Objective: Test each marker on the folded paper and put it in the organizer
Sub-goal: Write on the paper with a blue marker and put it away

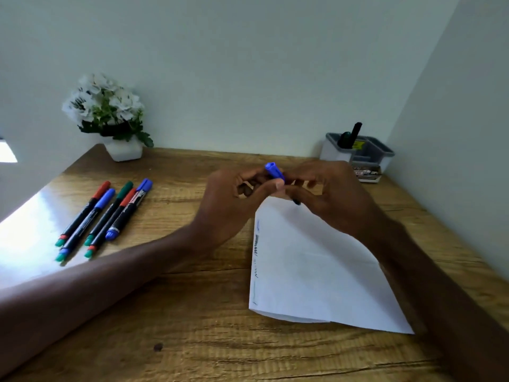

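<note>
Left hand (234, 199): centre of the frame, fingers curled, thumb and fingers pinching the blue cap (274, 170).
Right hand (327, 194): just right of the left one, fingers closed round the marker (296, 201); only its dark tip shows below the fingers.
Cap and marker: meet between the 2 hands; whether the cap is seated or loose, I cannot tell.
Paper (316, 266): folded, white, lower right of centre on the counter (192, 326), under the right wrist; scribbled test lines run down its left edge.
Organizer (358, 153): upper right, against the wall, pale body with grey rim, split into compartments.
Organizer contents: 2 dark markers (351, 136) stand tilted in its left compartment; the others show nothing I can make out.
Spare markers (104, 216): 5 lie side by side at the left of the frame, well apart from the paper, caps red, blue and green.
Flower pot (124, 151): upper left, white, holding white flowers and green leaves.
Small box (367, 173): just in front of the organizer; its print is blurred.
</note>
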Demonstrator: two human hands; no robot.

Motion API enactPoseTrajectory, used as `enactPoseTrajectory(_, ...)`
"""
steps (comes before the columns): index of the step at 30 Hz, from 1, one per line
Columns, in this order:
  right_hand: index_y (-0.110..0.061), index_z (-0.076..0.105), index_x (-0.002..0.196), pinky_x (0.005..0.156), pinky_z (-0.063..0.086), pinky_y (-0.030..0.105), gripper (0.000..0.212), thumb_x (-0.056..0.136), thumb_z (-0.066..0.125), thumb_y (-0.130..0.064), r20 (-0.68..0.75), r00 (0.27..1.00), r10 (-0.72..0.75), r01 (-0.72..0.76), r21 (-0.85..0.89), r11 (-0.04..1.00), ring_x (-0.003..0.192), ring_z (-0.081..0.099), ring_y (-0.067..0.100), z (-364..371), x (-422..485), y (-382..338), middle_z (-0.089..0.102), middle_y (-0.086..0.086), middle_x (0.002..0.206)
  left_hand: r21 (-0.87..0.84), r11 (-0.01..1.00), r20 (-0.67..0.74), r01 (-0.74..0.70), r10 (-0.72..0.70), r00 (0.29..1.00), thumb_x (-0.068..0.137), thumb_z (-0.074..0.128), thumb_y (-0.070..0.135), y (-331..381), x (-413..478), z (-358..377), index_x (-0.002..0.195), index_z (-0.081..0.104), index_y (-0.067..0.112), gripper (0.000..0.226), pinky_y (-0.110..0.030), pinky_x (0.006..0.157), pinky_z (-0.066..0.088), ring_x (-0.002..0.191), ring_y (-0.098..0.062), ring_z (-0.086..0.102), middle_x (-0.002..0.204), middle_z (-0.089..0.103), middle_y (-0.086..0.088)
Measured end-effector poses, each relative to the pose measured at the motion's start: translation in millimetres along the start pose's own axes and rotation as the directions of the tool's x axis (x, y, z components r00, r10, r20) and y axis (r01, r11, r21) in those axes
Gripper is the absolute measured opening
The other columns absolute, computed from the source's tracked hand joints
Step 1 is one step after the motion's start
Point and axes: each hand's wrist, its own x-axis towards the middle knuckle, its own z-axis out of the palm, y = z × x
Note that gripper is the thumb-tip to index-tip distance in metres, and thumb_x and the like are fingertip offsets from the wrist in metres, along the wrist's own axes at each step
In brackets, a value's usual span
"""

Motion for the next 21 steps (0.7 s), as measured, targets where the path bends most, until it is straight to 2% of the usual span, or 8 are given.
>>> enactPoseTrajectory(3, -0.021, 0.073, 0.120, 0.078, 0.058, 0.037, 0.027, 0.094, 0.074, -0.027, -0.059, 0.993, 0.105, -0.110, -0.082, 0.991, 0.085, 0.069, 0.006, -7, -1, 16, 0.076, -0.011, 0.100, 0.041, 0.999, 0.001, -0.006, 0.006, 1.000, 0.096, 0.070, 0.024, -1, 5, 16, 0.110, 0.076, 0.022, 0.016, -0.038, 0.072, 0.058, 0.079, -0.007, 0.072, 0.089, 0.076, 0.014)
enactPoseTrajectory(5, -0.019, 0.064, 0.122, 0.078, 0.060, 0.035, 0.031, 0.092, 0.074, -0.020, -0.145, 0.970, 0.194, -0.208, -0.085, 0.974, 0.087, 0.071, 0.008, -13, -1, 28, 0.073, -0.011, 0.097, 0.108, 0.993, 0.047, -0.037, 0.032, 0.998, 0.098, 0.066, 0.023, -6, 7, 26, 0.113, 0.073, 0.021, 0.017, -0.031, 0.072, 0.057, 0.085, -0.005, 0.071, 0.094, 0.075, 0.014)
enactPoseTrajectory(8, -0.020, 0.053, 0.124, 0.070, 0.060, 0.026, 0.039, 0.092, 0.075, -0.018, -0.277, 0.917, 0.287, -0.302, -0.011, 0.953, 0.089, 0.073, 0.010, -27, -1, 43, 0.074, -0.005, 0.105, 0.158, 0.987, 0.090, -0.038, 0.024, 0.996, 0.097, 0.066, 0.020, -12, 6, 29, 0.111, 0.072, 0.021, 0.015, -0.018, 0.068, 0.051, 0.081, -0.002, 0.065, 0.096, 0.074, 0.013)
enactPoseTrajectory(10, -0.018, 0.051, 0.126, 0.072, 0.058, 0.021, 0.038, 0.094, 0.073, -0.020, -0.364, 0.873, 0.325, -0.350, -0.003, 0.937, 0.088, 0.072, 0.010, -37, -3, 51, 0.074, -0.004, 0.105, 0.178, 0.982, 0.092, -0.057, 0.041, 0.995, 0.096, 0.067, 0.017, -12, 5, 28, 0.108, 0.073, 0.022, 0.014, -0.011, 0.068, 0.045, 0.080, -0.001, 0.063, 0.095, 0.073, 0.017)
enactPoseTrajectory(12, -0.015, 0.052, 0.127, 0.077, 0.061, 0.030, 0.030, 0.101, 0.064, -0.023, -0.438, 0.835, 0.334, -0.364, 0.016, 0.931, 0.089, 0.075, 0.016, -45, -5, 58, 0.076, 0.002, 0.104, 0.193, 0.978, 0.115, -0.084, 0.062, 0.991, 0.095, 0.067, 0.017, -12, 5, 28, 0.105, 0.073, 0.024, 0.013, -0.010, 0.069, 0.045, 0.084, -0.003, 0.064, 0.097, 0.072, 0.020)
enactPoseTrajectory(14, -0.012, 0.054, 0.124, 0.077, 0.063, 0.034, 0.023, 0.105, 0.055, -0.025, -0.508, 0.803, 0.311, -0.350, 0.020, 0.936, 0.088, 0.076, 0.016, -53, -7, 64, 0.076, 0.004, 0.101, 0.207, 0.973, 0.136, -0.099, 0.072, 0.988, 0.095, 0.067, 0.016, -14, 5, 29, 0.105, 0.072, 0.025, 0.014, -0.012, 0.070, 0.045, 0.086, -0.003, 0.064, 0.099, 0.072, 0.019)
enactPoseTrajectory(18, -0.009, 0.056, 0.123, 0.074, 0.063, 0.040, 0.027, 0.107, 0.051, -0.030, -0.693, 0.691, 0.204, -0.293, -0.011, 0.956, 0.087, 0.075, 0.015, -74, -10, 85, 0.074, 0.006, 0.103, 0.215, 0.972, 0.140, -0.094, 0.064, 0.988, 0.094, 0.067, 0.012, -16, 5, 29, 0.104, 0.072, 0.025, 0.017, -0.005, 0.071, 0.039, 0.085, -0.001, 0.064, 0.095, 0.071, 0.019)
enactPoseTrajectory(21, -0.004, 0.056, 0.126, 0.066, 0.063, 0.029, 0.033, 0.107, 0.051, -0.030, -0.775, 0.602, 0.193, -0.307, -0.002, 0.952, 0.086, 0.075, 0.013, -83, -12, 102, 0.073, 0.009, 0.106, 0.214, 0.973, 0.144, -0.092, 0.061, 0.988, 0.094, 0.068, 0.011, -17, 5, 29, 0.104, 0.072, 0.022, 0.015, -0.003, 0.072, 0.038, 0.083, 0.001, 0.063, 0.093, 0.071, 0.019)
